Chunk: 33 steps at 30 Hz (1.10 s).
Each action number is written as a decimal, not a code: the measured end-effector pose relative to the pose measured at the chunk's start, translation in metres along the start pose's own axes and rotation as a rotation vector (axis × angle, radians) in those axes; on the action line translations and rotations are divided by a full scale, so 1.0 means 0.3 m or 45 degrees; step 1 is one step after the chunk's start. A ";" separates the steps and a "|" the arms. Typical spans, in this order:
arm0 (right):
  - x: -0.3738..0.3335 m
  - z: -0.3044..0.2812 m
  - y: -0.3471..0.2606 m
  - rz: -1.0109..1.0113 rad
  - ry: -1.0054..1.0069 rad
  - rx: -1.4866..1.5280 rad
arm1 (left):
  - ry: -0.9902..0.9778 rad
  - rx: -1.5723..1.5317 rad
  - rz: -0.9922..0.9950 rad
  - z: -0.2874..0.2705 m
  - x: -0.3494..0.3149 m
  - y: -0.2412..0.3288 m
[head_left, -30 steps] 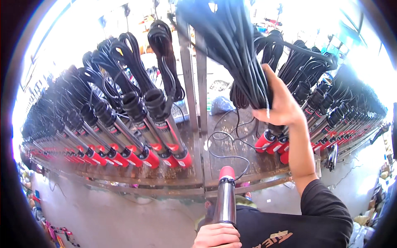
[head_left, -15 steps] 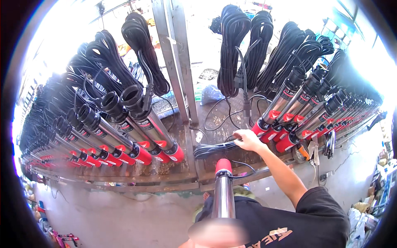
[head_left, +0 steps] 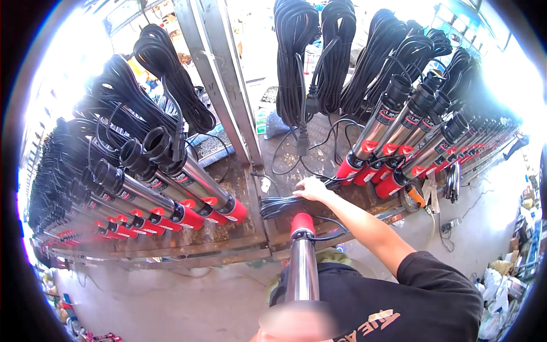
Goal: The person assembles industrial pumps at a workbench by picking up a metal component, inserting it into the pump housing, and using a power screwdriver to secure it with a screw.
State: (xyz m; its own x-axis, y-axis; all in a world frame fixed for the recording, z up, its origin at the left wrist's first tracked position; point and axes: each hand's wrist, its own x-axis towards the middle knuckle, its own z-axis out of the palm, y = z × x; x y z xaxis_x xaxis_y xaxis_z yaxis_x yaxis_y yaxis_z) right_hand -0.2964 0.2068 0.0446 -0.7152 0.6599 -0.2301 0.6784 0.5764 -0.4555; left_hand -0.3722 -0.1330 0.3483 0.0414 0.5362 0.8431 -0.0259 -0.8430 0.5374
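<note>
In the head view, the right forearm reaches up and leftward from a black short sleeve (head_left: pixel 436 279), across the worktop's (head_left: pixel 250 229) front edge. The right hand (head_left: pixel 313 189) has bent fingers at a flat black cable coil (head_left: pixel 282 207) lying near that edge; whether they grip it, I cannot tell. The left hand (head_left: pixel 297 325) is blurred, its hold unclear, at the lower end of a steel tube (head_left: pixel 303 268), whose red cap (head_left: pixel 302 223) points toward the same edge. Tan lettering (head_left: pixel 376 325) marks the shirt (head_left: pixel 353 285); leaning tubes (head_left: pixel 373 130) toward the worktop's right end bear dark labels with pale print.
</note>
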 end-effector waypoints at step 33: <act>-0.410 -0.553 -0.852 -0.829 0.805 1.170 | 0.034 -0.066 -0.023 -0.146 -0.040 -0.016</act>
State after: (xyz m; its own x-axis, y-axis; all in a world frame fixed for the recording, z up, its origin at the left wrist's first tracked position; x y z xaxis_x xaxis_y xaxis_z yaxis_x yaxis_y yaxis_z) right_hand -0.3539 0.0581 0.3319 -0.4945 0.6419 0.5860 -0.3069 0.5019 -0.8087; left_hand -0.4163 -0.1335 0.3365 0.0154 0.5531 0.8330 -0.0772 -0.8299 0.5525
